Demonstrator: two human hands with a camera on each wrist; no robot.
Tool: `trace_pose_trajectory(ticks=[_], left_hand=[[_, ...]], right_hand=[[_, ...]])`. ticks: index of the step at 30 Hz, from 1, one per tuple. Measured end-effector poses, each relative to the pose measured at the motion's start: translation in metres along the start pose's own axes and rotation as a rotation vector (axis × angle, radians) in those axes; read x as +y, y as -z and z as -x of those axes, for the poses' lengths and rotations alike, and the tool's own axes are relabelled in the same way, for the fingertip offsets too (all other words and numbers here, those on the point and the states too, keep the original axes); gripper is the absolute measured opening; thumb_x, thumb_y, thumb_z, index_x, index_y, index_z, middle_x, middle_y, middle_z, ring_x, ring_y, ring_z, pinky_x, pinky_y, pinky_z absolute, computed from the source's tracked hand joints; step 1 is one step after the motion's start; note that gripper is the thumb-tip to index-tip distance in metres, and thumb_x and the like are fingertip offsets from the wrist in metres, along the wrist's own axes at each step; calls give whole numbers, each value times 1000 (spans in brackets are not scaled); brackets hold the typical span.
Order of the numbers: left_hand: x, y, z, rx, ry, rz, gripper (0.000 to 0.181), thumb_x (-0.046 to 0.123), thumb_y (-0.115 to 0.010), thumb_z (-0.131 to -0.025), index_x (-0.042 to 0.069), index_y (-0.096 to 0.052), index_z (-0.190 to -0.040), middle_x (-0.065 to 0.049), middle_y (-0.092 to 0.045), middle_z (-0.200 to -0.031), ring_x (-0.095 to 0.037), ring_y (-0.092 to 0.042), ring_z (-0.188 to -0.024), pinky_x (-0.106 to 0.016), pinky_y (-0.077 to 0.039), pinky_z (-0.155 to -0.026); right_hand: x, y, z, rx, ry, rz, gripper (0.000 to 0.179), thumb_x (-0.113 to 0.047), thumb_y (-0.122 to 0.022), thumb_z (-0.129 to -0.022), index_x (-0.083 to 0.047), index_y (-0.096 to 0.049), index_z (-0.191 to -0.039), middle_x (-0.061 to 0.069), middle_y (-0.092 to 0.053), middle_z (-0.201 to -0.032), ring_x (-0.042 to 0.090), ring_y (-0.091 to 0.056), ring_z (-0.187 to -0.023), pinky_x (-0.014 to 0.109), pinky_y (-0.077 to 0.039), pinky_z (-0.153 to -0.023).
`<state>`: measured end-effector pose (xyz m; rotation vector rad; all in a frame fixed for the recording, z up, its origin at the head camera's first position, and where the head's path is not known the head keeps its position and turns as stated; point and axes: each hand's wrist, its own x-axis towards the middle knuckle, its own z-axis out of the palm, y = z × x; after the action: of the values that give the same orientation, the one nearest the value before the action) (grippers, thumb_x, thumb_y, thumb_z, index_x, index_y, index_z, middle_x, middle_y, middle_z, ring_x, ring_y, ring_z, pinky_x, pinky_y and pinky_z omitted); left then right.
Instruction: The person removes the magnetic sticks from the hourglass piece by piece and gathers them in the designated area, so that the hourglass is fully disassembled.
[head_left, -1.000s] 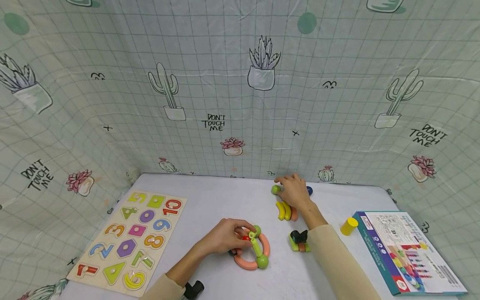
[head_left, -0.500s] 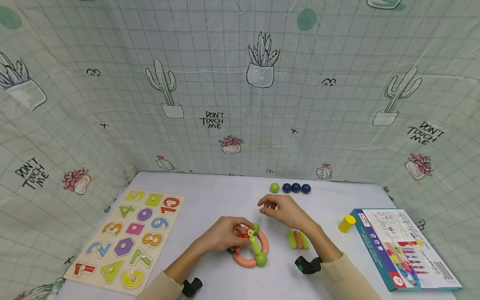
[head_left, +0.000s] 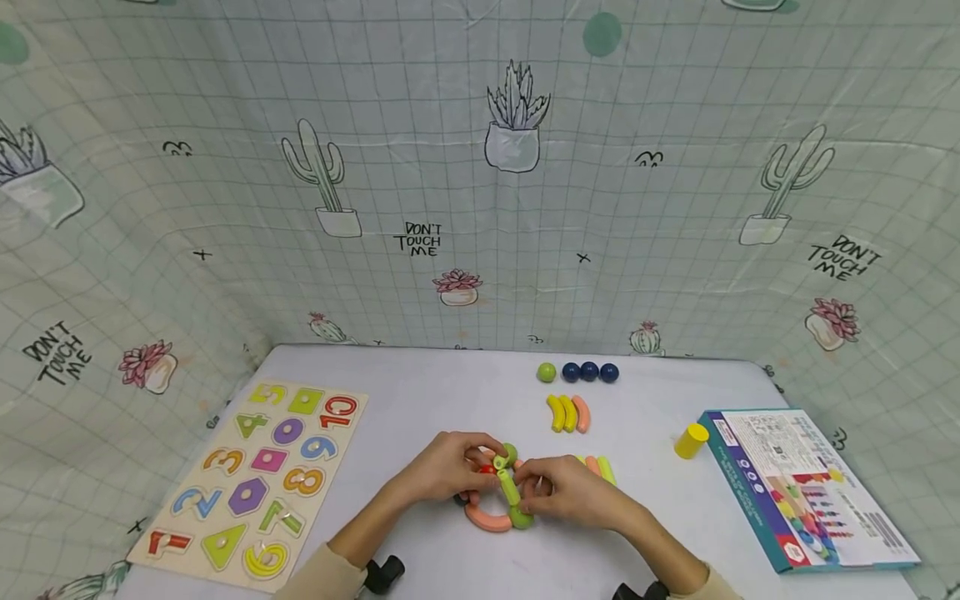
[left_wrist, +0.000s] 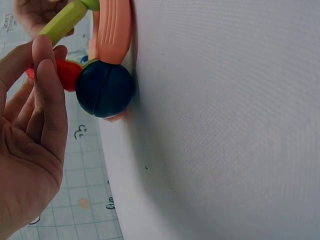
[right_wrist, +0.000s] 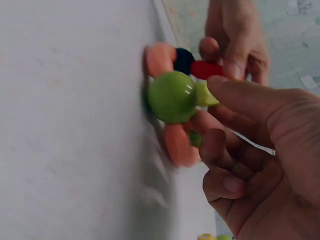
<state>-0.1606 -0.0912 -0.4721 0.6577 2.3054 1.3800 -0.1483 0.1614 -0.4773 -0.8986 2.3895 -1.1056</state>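
A magnetic-stick construction sits mid-table: a ring of curved orange rods (head_left: 489, 521) with green balls (right_wrist: 172, 96) and a dark blue ball (left_wrist: 105, 90). A red rod (left_wrist: 69, 74) rises from the blue ball, and a straight light-green rod (head_left: 510, 490) rises from a green one. My left hand (head_left: 447, 468) pinches the red rod between thumb and fingers at the ring's left side. On the other side, my right hand (head_left: 573, 492) pinches the light-green rod just above its green ball. Its fingers hide the ring's right part in the head view.
Behind the ring, three blue balls (head_left: 589, 372) and a green ball (head_left: 546, 372) line up above curved yellow rods (head_left: 562, 412). Straight rods (head_left: 606, 471) lie beyond my right hand. A number puzzle board (head_left: 228, 437) lies left; a yellow cylinder (head_left: 691, 442) and toy box (head_left: 810, 492) are right.
My right hand has come from the balls at the back toward me and taken hold of the light-green rod. My left hand stays at the red rod.
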Motion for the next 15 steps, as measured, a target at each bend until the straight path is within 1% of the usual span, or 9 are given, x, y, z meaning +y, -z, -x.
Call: trace_pose_trajectory(ticks=[3,7,11,15], left_hand=[[1,1,0,0,-9,8,33,12,-80,-86,12,-70,-118,4,-73,-81,-12,-65,-52,-26,-53,-51],[2,2,2,-2,-6,16,33,13,-81,-86,12,-70,-117,2,-73,-80,-14,-65,-53,-27,-53,-51],[1,0,2,-5,5,10,33,12,-81,-86,15,-70,-117,3,-73,-79,-14,-65,-52,-27,-53,-51],[1,0,1,-11,12,9,33,12,-81,-85,16,-70,-117,3,-73,-77,-13,-64,-51,-26,-53,-51]], right_hand=[[-2,-7,0,41,5,9,24,-24,-78,-89,-17,-71,-111,-12,-63,-83,1,-56,-73,22,-49,-65],[-2,-14,-4,86,10,17,24,-25,-79,-89,-18,-70,-111,-11,-60,-77,0,-53,-67,21,-46,-60],[-4,-18,-5,103,-3,18,22,-26,-79,-89,-19,-68,-107,-11,-60,-75,0,-54,-65,21,-46,-58],[-6,-18,-4,102,-2,28,22,-25,-79,-89,-19,-67,-107,-12,-61,-76,0,-55,-66,21,-47,-58]])
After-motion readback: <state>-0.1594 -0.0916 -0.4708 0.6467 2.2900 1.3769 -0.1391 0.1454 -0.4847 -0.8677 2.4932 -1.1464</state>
